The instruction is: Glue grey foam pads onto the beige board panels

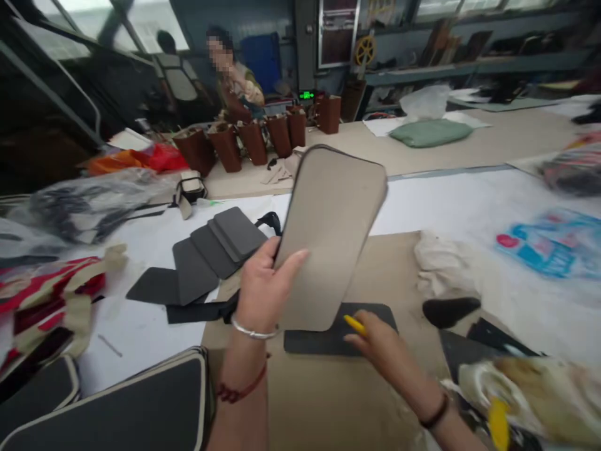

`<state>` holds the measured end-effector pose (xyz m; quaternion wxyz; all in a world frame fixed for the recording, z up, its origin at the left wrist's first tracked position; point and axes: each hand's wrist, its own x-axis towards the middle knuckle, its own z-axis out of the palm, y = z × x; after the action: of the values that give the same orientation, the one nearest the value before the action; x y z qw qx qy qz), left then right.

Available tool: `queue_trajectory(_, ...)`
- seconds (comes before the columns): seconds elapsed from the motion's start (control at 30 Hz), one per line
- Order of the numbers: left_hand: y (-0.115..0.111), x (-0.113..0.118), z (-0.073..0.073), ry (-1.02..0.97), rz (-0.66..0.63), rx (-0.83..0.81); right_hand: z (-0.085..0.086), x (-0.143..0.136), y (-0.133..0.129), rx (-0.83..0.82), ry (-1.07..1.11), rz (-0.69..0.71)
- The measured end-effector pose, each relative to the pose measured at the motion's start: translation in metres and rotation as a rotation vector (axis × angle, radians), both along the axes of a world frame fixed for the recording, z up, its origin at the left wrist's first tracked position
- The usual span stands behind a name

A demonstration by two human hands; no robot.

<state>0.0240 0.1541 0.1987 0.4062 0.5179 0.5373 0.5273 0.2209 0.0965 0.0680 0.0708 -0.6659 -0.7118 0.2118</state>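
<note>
My left hand point(267, 285) grips a beige rectangular panel point(333, 219) with rounded corners and a dark edge, thumb across its face. The panel is held up at a tilt above the work surface. In my right hand point(378, 338) is a slim yellow tool point(355, 324); most of it is hidden by the fingers, so its kind does not show. Below both hands lies a dark grey panel point(310, 342) on a tan board point(300, 401), partly covered by the beige one. Several more dark grey panels point(197, 269) overlap in a fanned pile left of my left hand.
Dark cases with beige piping point(141, 401) sit at the near left. A dirty container point(493, 382) with a yellow-handled thing stands at the near right, by a crumpled cloth point(444, 266). Brown leather bags point(253, 143) line the far table, with a person point(239, 81) behind them.
</note>
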Motion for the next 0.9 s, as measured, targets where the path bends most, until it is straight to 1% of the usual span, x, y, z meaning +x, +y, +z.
queue_trajectory(0.03, -0.009, -0.008, 0.0, 0.004, 0.031, -0.034, -0.013, -0.012, -0.012, -0.086, -0.072, 0.065)
queue_trajectory(0.07, -0.017, -0.016, -0.001, 0.011, 0.058, -0.074, -0.023, -0.022, -0.021, -0.131, -0.128, 0.12)
queue_trajectory(0.13, -0.033, -0.03, -0.005, 0.058, 0.123, -0.149, -0.036, -0.035, -0.031, -0.168, -0.206, 0.189)
queue_trajectory(0.2, -0.047, -0.04, -0.01, 0.138, 0.169, -0.206, -0.04, -0.038, -0.028, -0.155, -0.25, 0.204)
queue_trajectory(0.23, -0.053, -0.045, -0.013, 0.168, 0.167, -0.232, -0.041, -0.037, -0.022, -0.145, -0.266, 0.192)
queue_trajectory(0.3, -0.062, -0.051, -0.018, 0.199, 0.114, -0.293, -0.04, -0.034, -0.003, -0.12, -0.288, 0.138)
queue_trajectory(0.43, -0.071, -0.057, -0.033, 0.31, -0.04, -0.428, -0.033, -0.026, 0.034, -0.095, -0.323, -0.003)
queue_trajectory(0.47, -0.071, -0.057, -0.038, 0.334, -0.095, -0.454, -0.03, -0.023, 0.039, -0.087, -0.329, -0.031)
queue_trajectory(0.53, -0.07, -0.057, -0.053, 0.326, -0.251, -0.497, -0.019, -0.015, 0.042, -0.067, -0.326, -0.116)
queue_trajectory(0.6, -0.066, -0.052, -0.072, 0.291, -0.433, -0.548, -0.005, -0.004, 0.037, -0.054, -0.311, -0.236)
queue_trajectory(0.67, -0.059, -0.041, -0.093, 0.297, -0.613, -0.617, 0.011, 0.009, 0.027, -0.037, -0.303, -0.353)
queue_trajectory(0.73, -0.052, -0.025, -0.111, 0.406, -0.784, -0.65, 0.027, 0.02, 0.016, -0.011, -0.31, -0.424)
queue_trajectory(0.77, -0.048, -0.015, -0.119, 0.487, -0.852, -0.637, 0.034, 0.024, 0.011, 0.004, -0.314, -0.442)
queue_trajectory(0.83, -0.039, 0.007, -0.133, 0.626, -0.936, -0.594, 0.044, 0.03, 0.001, 0.016, -0.317, -0.457)
queue_trajectory(0.9, -0.031, 0.028, -0.145, 0.686, -0.966, -0.576, 0.049, 0.032, -0.008, 0.014, -0.319, -0.455)
